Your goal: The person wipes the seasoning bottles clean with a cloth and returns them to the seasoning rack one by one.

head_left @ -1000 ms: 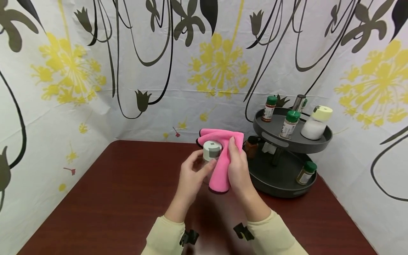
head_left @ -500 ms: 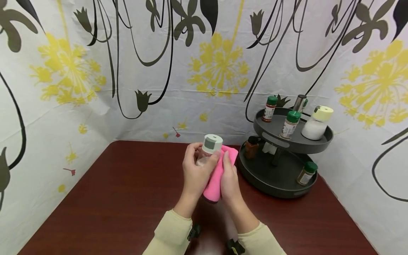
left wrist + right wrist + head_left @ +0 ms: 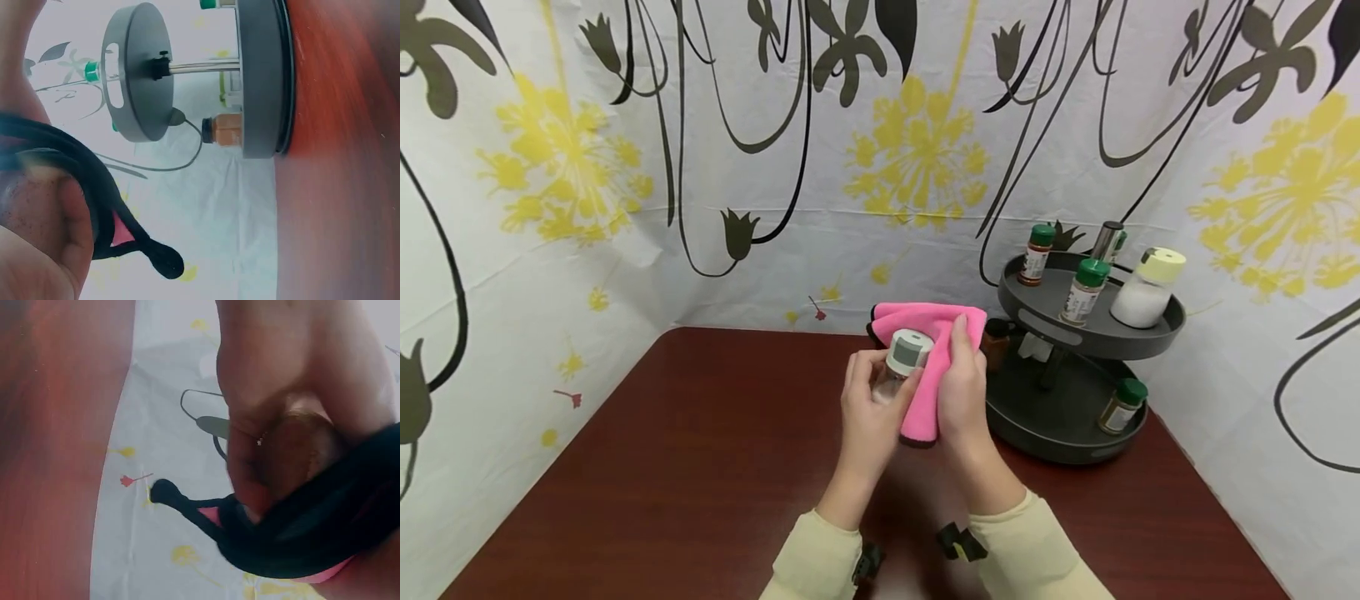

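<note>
My left hand [image 3: 868, 412] grips a clear seasoning jar [image 3: 887, 386] with a pale cap, held upright but tilted above the table. A pink cloth [image 3: 925, 400] with dark edging is in my right hand [image 3: 964, 392], thumb on top, and lies against the jar's right side and behind it. In the left wrist view the cloth's dark edging [image 3: 100, 181] loops round the jar's bottom [image 3: 31, 209]. The right wrist view shows the jar's bottom [image 3: 297, 453] between the left hand's fingers and the dark hem. The right hand's other fingertips are hidden by the cloth.
At the right stands a grey two-tier turntable [image 3: 1052, 437]. Its upper tier carries green-capped spice jars [image 3: 1080, 296] and a white bottle [image 3: 1141, 298] with a yellow cap. Below are a brown bottle [image 3: 995, 346] and another green-capped jar [image 3: 1122, 408]. A patterned sheet [image 3: 737, 167] surrounds the dark red table [image 3: 662, 467].
Both hands dipped the jar and cloth between frames. Since half a second ago the right hand has risen with the cloth, which spreads higher behind the jar; the jar has shifted slightly right and down.
</note>
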Motion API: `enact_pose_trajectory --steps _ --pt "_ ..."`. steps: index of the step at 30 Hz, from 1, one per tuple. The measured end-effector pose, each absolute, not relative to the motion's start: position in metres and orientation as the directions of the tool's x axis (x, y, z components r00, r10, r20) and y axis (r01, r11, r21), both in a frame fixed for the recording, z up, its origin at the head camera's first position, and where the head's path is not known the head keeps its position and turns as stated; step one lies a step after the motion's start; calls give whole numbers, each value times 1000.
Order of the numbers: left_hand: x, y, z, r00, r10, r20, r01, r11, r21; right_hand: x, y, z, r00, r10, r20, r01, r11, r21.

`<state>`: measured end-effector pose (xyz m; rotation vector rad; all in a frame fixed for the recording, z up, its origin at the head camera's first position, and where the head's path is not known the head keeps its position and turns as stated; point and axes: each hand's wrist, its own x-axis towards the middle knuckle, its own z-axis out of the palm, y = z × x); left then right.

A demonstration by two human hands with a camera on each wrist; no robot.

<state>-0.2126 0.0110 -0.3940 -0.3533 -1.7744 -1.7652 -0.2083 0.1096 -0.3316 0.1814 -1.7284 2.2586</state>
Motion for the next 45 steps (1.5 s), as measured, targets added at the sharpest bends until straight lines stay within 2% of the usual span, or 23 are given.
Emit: enact_pose_trajectory --steps 5,9,11,13,18,22,26,30,34,37,41,45 --pt "-214 10 -388 -739 -297 605 597 128 792 -207 100 -355 -939 153 309 -338 -222 -915" --pt "-216 4 -382 -719 -367 591 577 158 801 -200 90 -386 -980 83 182 -195 -208 -958" --pt "-216 2 -381 -728 -370 577 562 160 812 -197 87 -393 -993 47 105 -113 -213 -970" --pt "-216 1 -381 -747 -358 561 545 154 824 -197 88 -392 -995 41 85 -93 -222 -971" --pt "-214 3 -384 -791 -321 520 503 142 852 -204 95 -361 -974 102 202 -220 -221 -950" --pt "-213 4 -386 -792 -270 547 532 133 836 -208 102 -339 -935 104 339 -354 -222 -909" --pt "-213 4 -388 -780 -243 577 560 141 816 -209 102 -343 -914 114 390 -405 -185 -895" --pt "-213 0 -388 -764 -274 584 561 164 811 -207 95 -367 -942 152 299 -321 -152 -935" --pt "-211 -4 -385 -762 -304 572 544 179 820 -200 90 -391 -987 96 127 -146 -218 -965" --pt "-209 -5 -385 -782 -295 550 521 177 835 -196 90 -401 -998 51 42 -54 -265 -963" --pt "-208 -4 -390 -808 -280 519 492 164 855 -195 92 -395 -998 58 36 -50 -260 -964" --pt "-207 -3 -396 -834 -256 488 465 149 873 -201 98 -374 -987 95 127 -145 -226 -963"
